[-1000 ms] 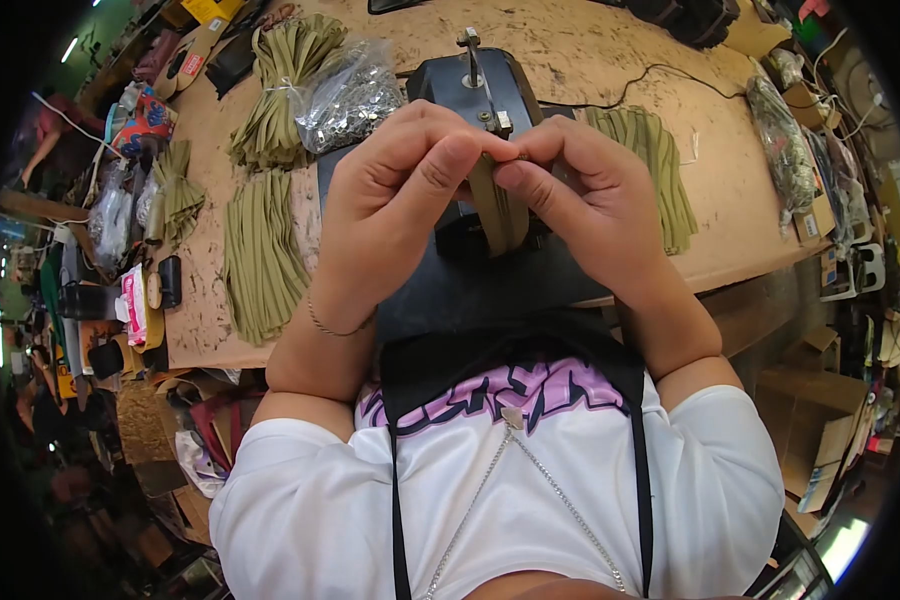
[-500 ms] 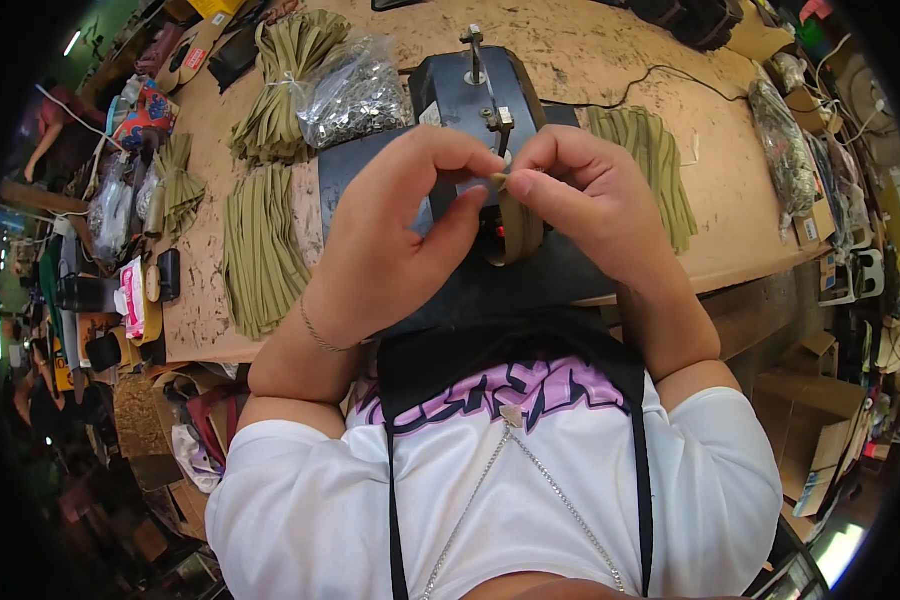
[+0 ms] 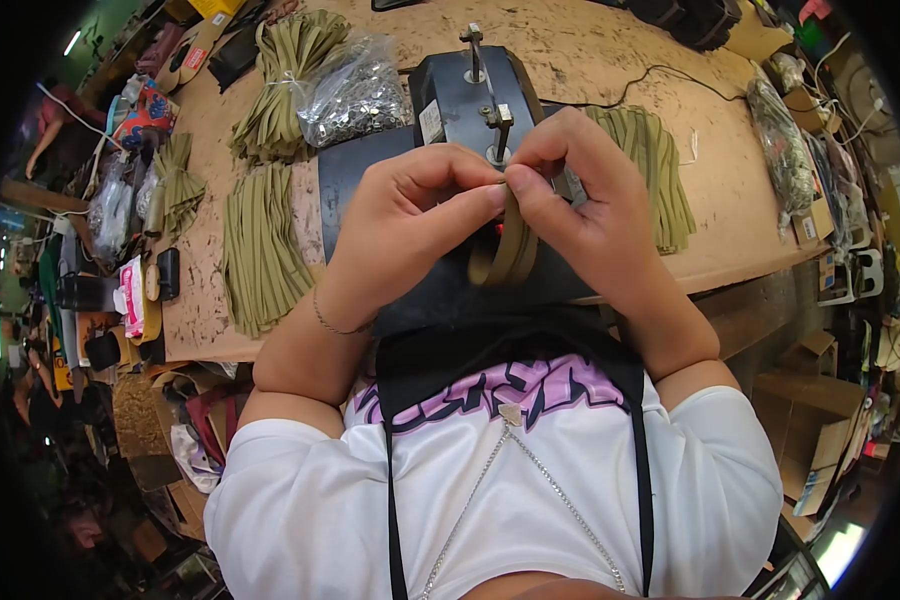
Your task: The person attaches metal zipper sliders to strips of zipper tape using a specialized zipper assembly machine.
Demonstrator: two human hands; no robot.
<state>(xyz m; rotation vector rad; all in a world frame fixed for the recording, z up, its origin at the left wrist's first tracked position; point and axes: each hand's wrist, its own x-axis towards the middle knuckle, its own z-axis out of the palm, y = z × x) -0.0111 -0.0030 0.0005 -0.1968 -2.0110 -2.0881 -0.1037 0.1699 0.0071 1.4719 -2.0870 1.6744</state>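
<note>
Hanging as a loop, the olive-green woven strap is pinched at its top between left hand and right hand, just before the black press machine.

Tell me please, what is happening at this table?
A person pinches the top of a looped olive strap between the left hand and the right hand, close to the post of a black press machine. More straps lie in piles on the table at both sides, and a clear bag of small metal parts lies at the back left.
</note>
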